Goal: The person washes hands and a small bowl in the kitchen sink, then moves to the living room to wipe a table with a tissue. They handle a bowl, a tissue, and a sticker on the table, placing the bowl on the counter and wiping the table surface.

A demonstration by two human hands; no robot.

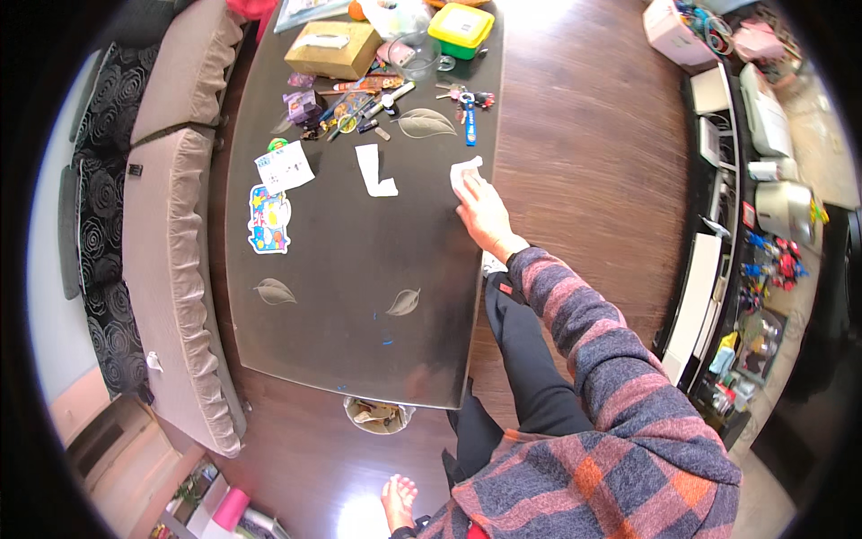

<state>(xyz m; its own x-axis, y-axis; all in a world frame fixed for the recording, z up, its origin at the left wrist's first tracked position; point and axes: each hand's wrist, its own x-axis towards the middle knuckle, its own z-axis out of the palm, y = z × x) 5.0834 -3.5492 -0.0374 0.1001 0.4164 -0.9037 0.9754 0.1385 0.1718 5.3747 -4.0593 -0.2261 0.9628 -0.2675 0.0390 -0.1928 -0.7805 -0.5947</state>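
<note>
My right hand (483,210) presses a crumpled white tissue (465,174) on the right edge of the dark table (337,337), below a bunch of keys with a blue strap (470,122). My left hand (399,500) hangs low over the floor near the bottom of the view, fingers spread, holding nothing. A bent white paper strip (372,176) lies mid-table. Left of it are a white printed sheet (285,166) and a colourful sticker sheet (269,221). Pens, a purple box (304,108) and small items lie in a pile farther up.
A tissue box (333,48), a clear bowl (415,57) and a yellow-green container (460,29) stand at the table's far end. A lined waste bin (378,414) is below the near edge. A sofa (158,256) runs along the left, a cluttered cabinet (700,290) along the right.
</note>
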